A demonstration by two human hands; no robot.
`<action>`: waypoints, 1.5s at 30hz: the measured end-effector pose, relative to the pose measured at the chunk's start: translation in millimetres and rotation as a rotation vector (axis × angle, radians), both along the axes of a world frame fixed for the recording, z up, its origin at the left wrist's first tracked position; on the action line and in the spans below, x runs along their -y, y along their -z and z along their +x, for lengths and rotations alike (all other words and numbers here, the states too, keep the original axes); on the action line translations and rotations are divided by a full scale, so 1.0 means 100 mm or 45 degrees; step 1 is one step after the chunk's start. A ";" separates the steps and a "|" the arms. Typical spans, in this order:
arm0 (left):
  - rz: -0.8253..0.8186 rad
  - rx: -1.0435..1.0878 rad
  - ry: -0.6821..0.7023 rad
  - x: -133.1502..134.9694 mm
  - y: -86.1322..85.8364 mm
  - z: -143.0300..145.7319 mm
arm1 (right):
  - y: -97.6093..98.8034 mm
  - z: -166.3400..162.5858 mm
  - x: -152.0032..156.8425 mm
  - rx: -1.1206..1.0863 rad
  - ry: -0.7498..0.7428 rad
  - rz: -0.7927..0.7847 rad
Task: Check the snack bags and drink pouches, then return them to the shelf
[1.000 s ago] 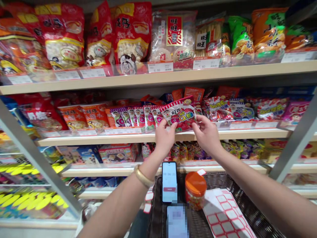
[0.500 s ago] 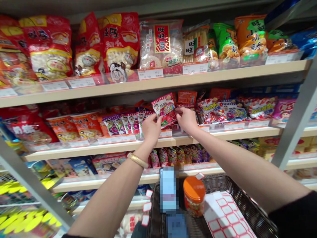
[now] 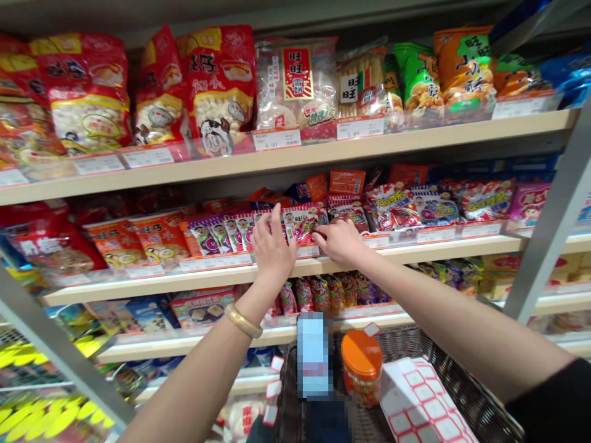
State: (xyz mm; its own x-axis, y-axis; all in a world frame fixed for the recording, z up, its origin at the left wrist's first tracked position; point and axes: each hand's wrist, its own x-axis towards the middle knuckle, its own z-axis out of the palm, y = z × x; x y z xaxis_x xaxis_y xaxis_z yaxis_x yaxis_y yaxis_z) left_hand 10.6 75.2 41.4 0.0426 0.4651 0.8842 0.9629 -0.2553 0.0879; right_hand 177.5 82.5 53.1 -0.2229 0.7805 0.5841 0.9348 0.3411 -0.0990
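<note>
A small red-and-white packet of gummy candy stands in the row on the middle shelf. At its lower right edge, my right hand has its fingers pinched on the packet. My left hand, with a gold bangle on the wrist, is off the packet, its fingers raised and spread just to the left. Purple and pink candy packets stand behind and left of that hand. On the other side, close to my right hand, lies another red-striped candy packet.
Below my arms is a dark wicker basket holding an orange-lidded tub and a white box with red outlines. A phone sits at its left side. Large snack bags fill the upper shelf; a grey post stands right.
The candy packet has gone down from both hands into the shelf row. My left hand has let go and spread its fingers; my right hand has lowered with the packet.
</note>
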 end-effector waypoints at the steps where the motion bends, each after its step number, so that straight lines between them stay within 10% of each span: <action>1: 0.030 -0.156 0.076 0.00 0.02 -0.01 | 0.00 0.00 0.02 0.037 -0.030 -0.005; 6: -0.184 -0.578 0.252 -0.02 0.14 -0.04 | -0.02 0.15 0.08 0.065 -0.076 0.056; 15: -0.315 -0.347 0.569 0.10 -0.04 0.44 | -0.13 0.73 0.11 -0.142 0.350 -0.078; 29: -0.962 0.151 0.615 -0.41 -0.27 0.97 | -0.03 0.68 0.08 -0.008 0.329 -0.209; 40: -0.217 0.498 1.279 0.01 -0.38 0.89 | 0.03 0.76 0.25 -0.632 -0.054 0.523; 45: -0.305 0.771 1.364 0.71 -0.13 0.75 | 0.18 0.66 0.71 -1.232 -0.526 0.260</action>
State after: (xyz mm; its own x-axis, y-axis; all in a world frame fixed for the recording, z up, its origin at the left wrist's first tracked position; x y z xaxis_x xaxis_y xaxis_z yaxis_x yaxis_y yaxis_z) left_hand 85.7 4.0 54.0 0.1151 0.5995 0.7920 0.0707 -0.8003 0.5955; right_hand 243.9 11.9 34.7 0.1804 0.6178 0.7654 0.2977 0.7074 -0.6411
